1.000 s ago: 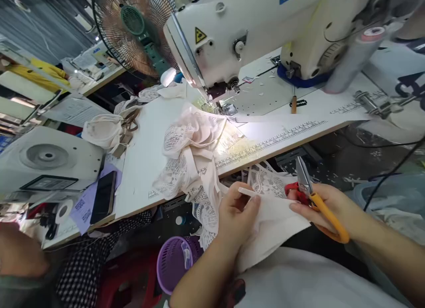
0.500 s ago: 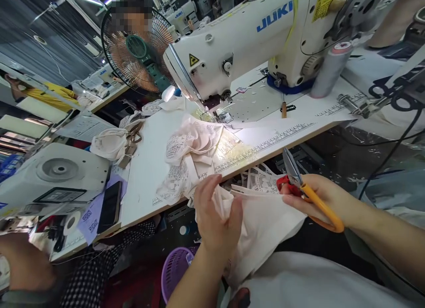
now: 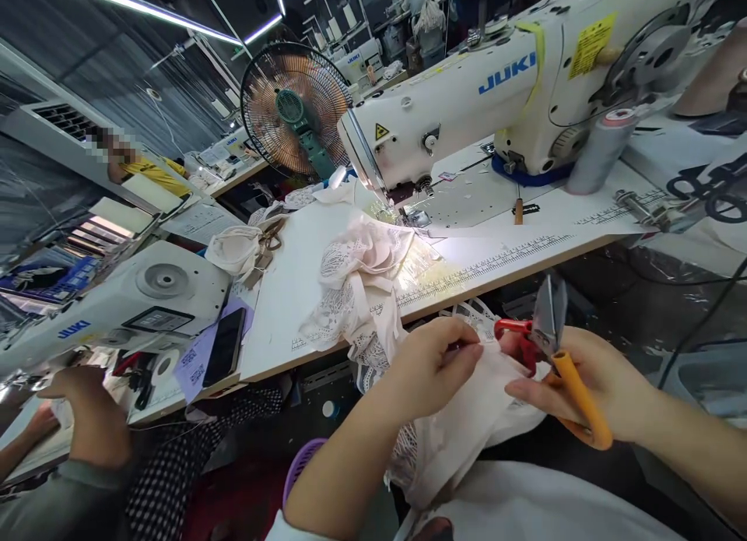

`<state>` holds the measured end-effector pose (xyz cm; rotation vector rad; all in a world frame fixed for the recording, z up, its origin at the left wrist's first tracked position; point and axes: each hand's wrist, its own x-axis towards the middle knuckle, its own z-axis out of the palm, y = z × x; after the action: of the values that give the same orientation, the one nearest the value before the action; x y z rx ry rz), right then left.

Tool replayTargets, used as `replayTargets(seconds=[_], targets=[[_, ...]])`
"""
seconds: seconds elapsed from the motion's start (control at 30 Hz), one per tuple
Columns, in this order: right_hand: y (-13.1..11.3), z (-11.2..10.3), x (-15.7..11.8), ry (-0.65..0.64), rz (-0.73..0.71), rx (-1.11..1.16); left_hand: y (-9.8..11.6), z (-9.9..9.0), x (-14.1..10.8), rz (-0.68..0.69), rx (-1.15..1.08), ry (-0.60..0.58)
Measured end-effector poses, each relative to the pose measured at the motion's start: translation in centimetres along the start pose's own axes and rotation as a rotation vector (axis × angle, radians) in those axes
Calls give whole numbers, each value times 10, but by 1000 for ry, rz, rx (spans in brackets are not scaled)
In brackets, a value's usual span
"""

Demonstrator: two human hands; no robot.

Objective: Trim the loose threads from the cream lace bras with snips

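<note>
Pale cloth (image 3: 467, 432): held between both hands, lower centre of the frame; smooth, matt and limp, gathered in soft folds, with openwork lace showing along its lower left.
Left hand (image 3: 435, 370): closed, the cloth's upper edge apparently pinched between thumb and fingertips; the exact contact is partly hidden.
Right hand (image 3: 607, 381): wrapped around the scissors, its thumb laid against the cloth.
Scissors (image 3: 548, 331): steel blades pointed upward, clear of the cloth; one loop is red, the other is covered in smooth orange.
Progress: judged to be partway, since the cloth is in hand and no cut is being made; how much is finished or left cannot be told.
Lace bundle (image 3: 362, 261): heaped on the white table (image 3: 292, 280) near the needle, centre of the frame; sheer, patterned, rumpled, draped over the front edge.
Sewing machine (image 3: 455, 105): set across the upper right; hard, glossy, rounded casing.
Fan (image 3: 295, 109): seen at upper centre; round wire cage.
</note>
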<state>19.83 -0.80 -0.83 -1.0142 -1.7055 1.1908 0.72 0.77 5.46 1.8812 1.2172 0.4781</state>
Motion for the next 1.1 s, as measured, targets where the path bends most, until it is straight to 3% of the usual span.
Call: replayTargets(seconds=[0.2,0.4,0.57,0.77,0.97,1.1], targets=[[-2,8,-2,45,-7,-69,-2,3,-3,-150,-178,81],[-2,8,-6,42,94,78,-6,7,-6,-263,-399,88],[4,7,-10,-41,260,330,-4,13,-8,-252,-508,123],[0,-12,5,96,227,190,-2,16,-6,-206,-492,119],[-25,-23,39,-119,221,193,2,14,0,-185,-377,115],[-33,-20,48,-152,205,145,-3,12,1,-184,-436,119]])
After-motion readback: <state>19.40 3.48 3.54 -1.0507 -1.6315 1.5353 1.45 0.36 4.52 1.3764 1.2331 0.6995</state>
